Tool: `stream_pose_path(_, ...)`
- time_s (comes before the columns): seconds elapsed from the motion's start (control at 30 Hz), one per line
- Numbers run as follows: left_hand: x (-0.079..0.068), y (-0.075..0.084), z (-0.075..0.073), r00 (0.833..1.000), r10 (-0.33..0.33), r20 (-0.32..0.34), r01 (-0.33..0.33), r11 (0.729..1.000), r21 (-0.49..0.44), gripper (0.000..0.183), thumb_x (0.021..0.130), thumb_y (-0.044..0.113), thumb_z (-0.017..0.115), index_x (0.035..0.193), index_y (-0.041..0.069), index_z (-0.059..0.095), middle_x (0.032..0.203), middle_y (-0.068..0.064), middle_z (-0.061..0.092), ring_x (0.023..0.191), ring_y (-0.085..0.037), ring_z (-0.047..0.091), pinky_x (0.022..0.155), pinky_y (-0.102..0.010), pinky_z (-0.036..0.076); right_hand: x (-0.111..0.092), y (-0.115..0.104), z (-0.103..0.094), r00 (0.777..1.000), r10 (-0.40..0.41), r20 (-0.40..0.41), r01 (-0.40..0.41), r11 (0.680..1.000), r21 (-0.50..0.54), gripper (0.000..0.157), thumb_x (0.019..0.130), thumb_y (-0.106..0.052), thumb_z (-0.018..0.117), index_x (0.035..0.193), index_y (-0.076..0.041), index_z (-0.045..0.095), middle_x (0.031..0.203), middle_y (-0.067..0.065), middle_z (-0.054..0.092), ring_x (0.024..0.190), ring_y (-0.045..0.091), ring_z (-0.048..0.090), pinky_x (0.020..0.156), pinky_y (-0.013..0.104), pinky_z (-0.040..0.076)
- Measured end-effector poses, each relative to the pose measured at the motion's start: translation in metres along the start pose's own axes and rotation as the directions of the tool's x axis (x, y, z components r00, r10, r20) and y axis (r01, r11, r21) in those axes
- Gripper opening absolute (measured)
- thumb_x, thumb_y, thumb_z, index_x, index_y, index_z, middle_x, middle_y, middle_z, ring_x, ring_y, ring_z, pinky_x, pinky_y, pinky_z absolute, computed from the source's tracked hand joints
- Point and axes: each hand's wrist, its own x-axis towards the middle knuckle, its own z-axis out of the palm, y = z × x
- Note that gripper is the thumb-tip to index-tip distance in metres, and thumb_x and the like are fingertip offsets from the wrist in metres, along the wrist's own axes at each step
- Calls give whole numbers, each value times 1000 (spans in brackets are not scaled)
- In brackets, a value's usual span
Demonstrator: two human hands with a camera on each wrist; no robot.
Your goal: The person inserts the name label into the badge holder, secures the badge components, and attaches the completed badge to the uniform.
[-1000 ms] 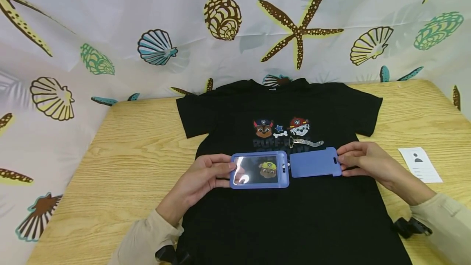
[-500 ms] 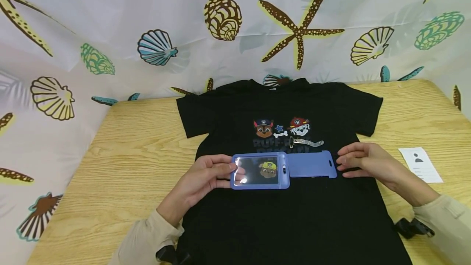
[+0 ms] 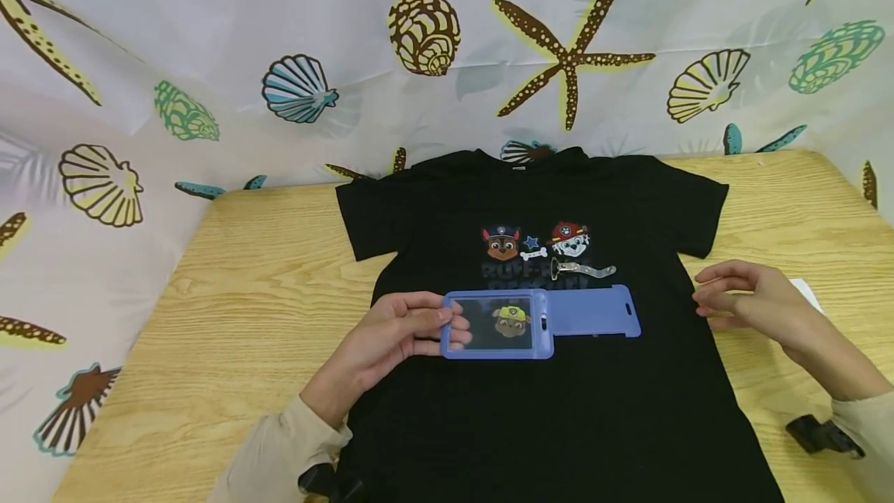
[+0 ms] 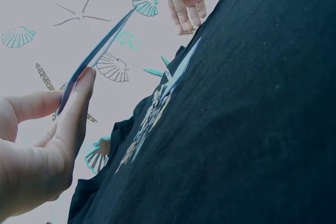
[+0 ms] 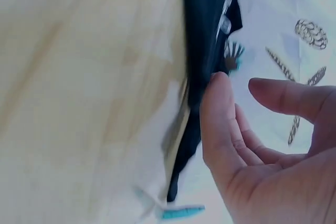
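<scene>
My left hand pinches the left end of a blue ID card holder between thumb and fingers. Its clear window shows the shirt's printed dog face and some fingers behind it. In the left wrist view the holder is tilted, raised off the shirt. A flat blue cover plate lies on the shirt, its left end meeting the holder in the head view. My right hand, empty with fingers loosely bent, hovers by the shirt's right side. It mostly hides a white ID card on the table.
A black T-shirt with cartoon dog prints lies spread over the wooden table. On its print rests a clear strap with a metal clip. Behind the table hangs a shell-patterned cloth.
My right hand has let go of the blue cover plate and moved right, over the white ID card. The plate now lies on the shirt. My left hand still holds the card holder.
</scene>
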Motion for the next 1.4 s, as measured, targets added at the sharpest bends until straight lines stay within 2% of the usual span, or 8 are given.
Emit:
stream_pose_path(0.13, 1, 0, 2, 1000, 5, 13, -5, 1000, 0, 27, 95, -2, 53, 118, -18, 52, 95, -11, 73, 89, -22, 71, 82, -40, 56, 13, 42, -19, 982, -40, -184, -2, 974, -227, 40, 96, -20, 60, 125, 5, 48, 106, 17, 62, 82, 15, 68, 63, 31, 59)
stream_pose_path(0.23, 2, 0, 3, 1000, 8, 21, -8, 1000, -1, 30, 95, -3, 53, 119, -20, 49, 95, -11, 73, 88, -22, 71, 83, -40, 56, 19, 69, -32, 934, -127, -334, -39, 892, -450, 37, 94, -25, 62, 119, 1, 53, 101, 20, 63, 81, 30, 67, 55, 35, 55)
stream_pose_path(0.33, 3, 0, 4, 1000, 7, 21, -7, 1000, -1, 31, 95, -4, 52, 120, -21, 48, 95, -11, 73, 88, -22, 71, 83, -40, 56, 13, 70, -40, 897, -176, -405, -105, 806, -582, 40, 92, -23, 64, 117, 6, 52, 99, 26, 62, 84, 44, 62, 54, 42, 52)
stream_pose_path(0.43, 3, -1, 3, 1000, 5, 19, -5, 1000, 1, 30, 95, -3, 52, 120, -20, 49, 95, -11, 73, 88, -23, 71, 83, -40, 56, 0, 51, -42, 900, -138, -414, -159, 780, -605, 46, 90, -16, 65, 119, 14, 46, 103, 33, 56, 87, 49, 57, 58, 49, 49)
stream_pose_path(0.53, 4, -1, 3, 1000, 6, 20, -6, 1000, 2, 28, 95, -3, 53, 118, -18, 51, 95, -11, 73, 89, -23, 71, 83, -41, 56, -12, 30, -40, 908, -103, -407, -186, 771, -609, 50, 88, -10, 65, 118, 19, 40, 106, 40, 49, 88, 54, 52, 64, 55, 46)
stream_pose_path(0.67, 4, -1, 3, 1000, 8, 20, -8, 1000, 2, 26, 95, -2, 53, 117, -17, 53, 95, -11, 73, 89, -23, 71, 83, -41, 56, -18, 19, -38, 909, -86, -408, -211, 750, -627, 52, 86, -9, 67, 116, 22, 38, 104, 44, 47, 87, 56, 50, 66, 57, 45)
stream_pose_path(0.97, 4, -2, 4, 1000, 4, 18, -3, 1000, -7, 19, 95, -3, 52, 112, -10, 58, 95, -11, 73, 89, -23, 71, 83, -40, 56, -16, 23, -36, 919, -27, -394, -248, 735, -631, 62, 84, -13, 72, 117, 23, 33, 77, 29, 47, 62, 35, 47, 49, 39, 42)
stream_pose_path(1.4, 3, -6, 2, 999, 15, 35, -15, 1000, 1, 31, 95, -3, 52, 120, -22, 47, 95, -11, 72, 90, -23, 71, 82, -41, 56, -12, 28, -39, 921, 14, -390, -276, 730, -625, 71, 80, -14, 75, 121, 24, 31, 79, 32, 49, 60, 34, 50, 46, 35, 41)
